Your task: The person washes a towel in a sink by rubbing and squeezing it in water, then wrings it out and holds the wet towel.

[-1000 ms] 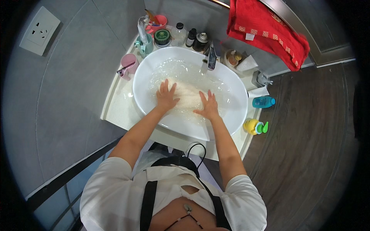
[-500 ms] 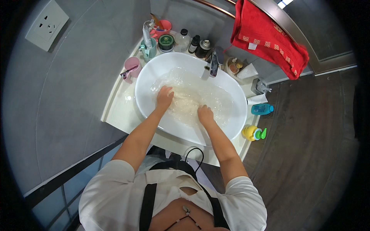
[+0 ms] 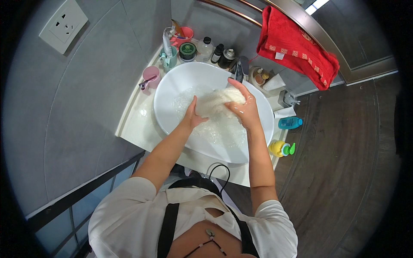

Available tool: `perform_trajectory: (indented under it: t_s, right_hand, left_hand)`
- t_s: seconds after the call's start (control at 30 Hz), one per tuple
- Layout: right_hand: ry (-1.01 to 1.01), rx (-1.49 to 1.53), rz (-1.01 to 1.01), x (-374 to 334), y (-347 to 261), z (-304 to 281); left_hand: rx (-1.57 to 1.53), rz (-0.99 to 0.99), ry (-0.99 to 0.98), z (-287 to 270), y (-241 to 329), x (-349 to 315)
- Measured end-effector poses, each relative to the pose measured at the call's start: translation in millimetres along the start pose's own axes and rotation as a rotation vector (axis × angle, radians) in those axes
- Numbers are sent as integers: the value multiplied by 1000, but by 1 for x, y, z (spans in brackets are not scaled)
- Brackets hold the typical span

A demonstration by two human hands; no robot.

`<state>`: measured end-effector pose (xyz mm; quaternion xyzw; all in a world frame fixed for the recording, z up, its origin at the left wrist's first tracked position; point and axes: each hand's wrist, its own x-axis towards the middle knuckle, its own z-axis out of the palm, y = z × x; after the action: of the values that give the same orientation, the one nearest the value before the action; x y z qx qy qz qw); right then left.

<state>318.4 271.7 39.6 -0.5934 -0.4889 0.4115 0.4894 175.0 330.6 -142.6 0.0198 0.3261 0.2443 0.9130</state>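
A wet cream-white cloth with a fluffy, towel-like texture point(image 3: 217, 99) is bunched up above the water in a white oval basin point(image 3: 165, 92). My right hand point(image 3: 248, 107) grips its right end, thumb and fingers wrapped around it, close below the tap point(image 3: 239, 71). At the cloth's left end is my left hand point(image 3: 192, 116), with its thumb and fingers spread apart; whether it touches the cloth is hard to tell. Bubbly water point(image 3: 221, 134) lies in the basin, and the cloth's lower part blends into it.
Along the back of the counter stand a pink cup point(image 3: 152, 76), a green cup point(image 3: 169, 58), a dark-lidded jar point(image 3: 187, 51) and several bottles. On the right are a blue bottle point(image 3: 291, 123) and a yellow pump bottle point(image 3: 279, 148). A red towel point(image 3: 297, 47) hangs from a rail.
Both hands were down in the water on either side of the cloth. The cloth has come up in my right hand, which moved toward the tap; my left hand shifted slightly right and nearer.
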Motion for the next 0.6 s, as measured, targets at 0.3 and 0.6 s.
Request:
perform_trajectory:
  t_s: [0.3,0.6]
  right_hand:
    - [369,375,136,6,59,1]
    - [400,-633,-596,-12,81,30]
  left_hand:
    - [-296,26,-376,22,3,16]
    - [12,-40,-487,74,15,-1]
